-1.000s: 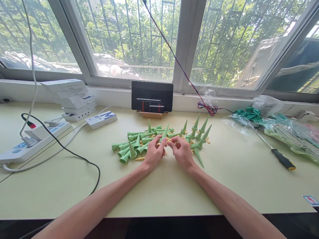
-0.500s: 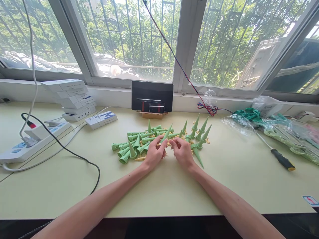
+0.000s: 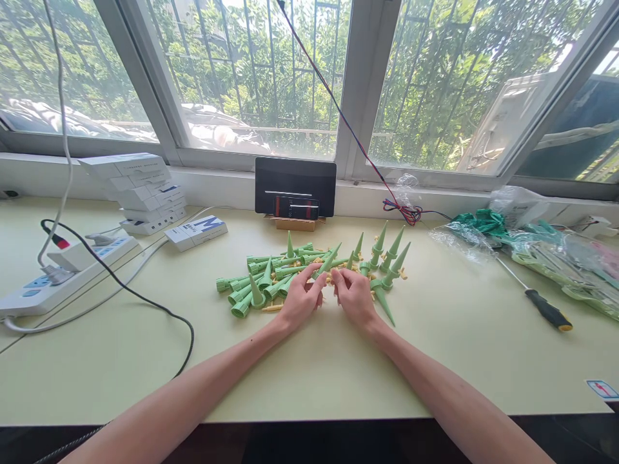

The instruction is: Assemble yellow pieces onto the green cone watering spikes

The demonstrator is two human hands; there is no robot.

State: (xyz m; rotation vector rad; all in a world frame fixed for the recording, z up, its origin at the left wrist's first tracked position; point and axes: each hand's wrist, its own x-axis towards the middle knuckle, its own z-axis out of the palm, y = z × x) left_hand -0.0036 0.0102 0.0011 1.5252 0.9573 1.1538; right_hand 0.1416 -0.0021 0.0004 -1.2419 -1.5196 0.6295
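Observation:
My left hand point(image 3: 302, 299) is closed around the base of a green plant watering spike point(image 3: 331, 258), whose point tilts up and to the right. Close beside it, my right hand point(image 3: 356, 298) has thumb and fingers pinched together at the spike's lower end. What that pinch holds is too small and hidden to make out. A heap of green spikes point(image 3: 240, 296) lies around my left hand, mixed with small yellow pieces point(image 3: 272, 308). Past my right hand, several spikes fitted with yellow parts point(image 3: 396, 265) stand point up, and another spike point(image 3: 384, 306) lies pointing toward me.
Behind the heap, a dark tablet point(image 3: 294, 177) leans at the window with a phone point(image 3: 283, 207) before it. White boxes point(image 3: 145, 187), a power strip point(image 3: 72, 274) and cables are on the left. A screwdriver point(image 3: 549, 309) and plastic bags point(image 3: 556, 258) lie right.
The spike in my left hand has tipped further to the right, its point now slightly lower. My hands stay in nearly the same place.

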